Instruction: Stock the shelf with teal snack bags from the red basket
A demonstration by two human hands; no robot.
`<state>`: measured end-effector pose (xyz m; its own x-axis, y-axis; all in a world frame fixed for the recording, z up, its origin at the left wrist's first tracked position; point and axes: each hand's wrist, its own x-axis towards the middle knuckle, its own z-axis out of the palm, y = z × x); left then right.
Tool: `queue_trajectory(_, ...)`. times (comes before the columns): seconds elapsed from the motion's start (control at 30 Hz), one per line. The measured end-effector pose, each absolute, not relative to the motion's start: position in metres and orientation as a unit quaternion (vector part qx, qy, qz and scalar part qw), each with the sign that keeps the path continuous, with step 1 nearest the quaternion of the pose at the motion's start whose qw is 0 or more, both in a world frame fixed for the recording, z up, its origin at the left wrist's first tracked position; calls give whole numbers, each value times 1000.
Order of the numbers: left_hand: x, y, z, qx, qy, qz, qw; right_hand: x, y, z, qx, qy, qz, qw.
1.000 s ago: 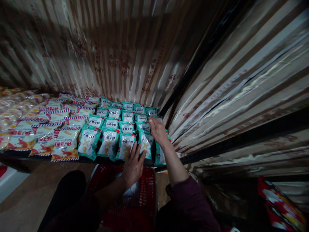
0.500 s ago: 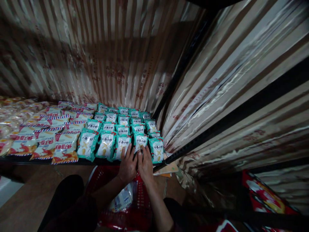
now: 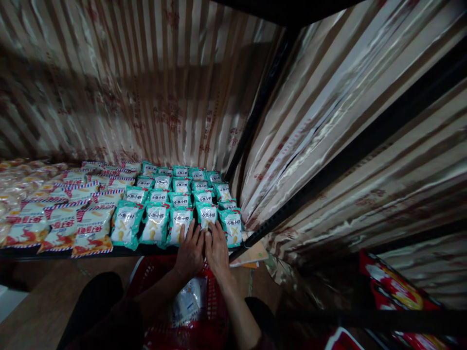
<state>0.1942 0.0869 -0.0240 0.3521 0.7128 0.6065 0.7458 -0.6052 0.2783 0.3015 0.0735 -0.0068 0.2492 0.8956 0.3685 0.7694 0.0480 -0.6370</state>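
My left hand (image 3: 190,253) is at the front edge of the shelf, fingers stretched and slightly apart, with fingertips over the lower part of a green-and-white snack bag (image 3: 180,218). Close beside it, my right hand (image 3: 218,250) lies with extended fingers against the bottom of another green-and-white snack bag (image 3: 208,214). Both hands are open; the fingers partly cover these two bags. A further bag of the same kind (image 3: 233,227) stands just right of my right hand. Several more are lined up in rows behind and to the left.
Snack bags with striped edges (image 3: 93,228) and clear-wrapped packs (image 3: 14,194) fill the left of the shelf. A red basket (image 3: 215,301) holding a plastic package (image 3: 188,299) stands below. Black frame bars (image 3: 288,209) and striped curtain (image 3: 175,87) close off the back and right.
The camera view has shifted slightly, so the shelf appears a little lower and further left. Both hands keep nearly the same place on the front bags.
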Motion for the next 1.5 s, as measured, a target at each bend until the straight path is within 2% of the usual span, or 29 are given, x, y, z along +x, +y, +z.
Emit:
queue_trajectory(0.17,192,86,-23,-822,-448,-351,11,310,61,-9,-657,-630,40,413)
queue_trajectory(0.73,181,72,-8,-829,-443,-340,37,343,76,-15,-712,-573,-62,402)
queue_trajectory(1.03,172,62,-7,-836,-451,-309,43,347,78,-17,-698,-600,-61,385)
queue_trajectory(1.33,141,57,-24,-785,-525,-327,27,271,60,-30,-622,-687,27,374)
queue_trajectory(1.5,139,64,-44,-773,-527,-351,40,249,65,-28,-613,-704,35,357)
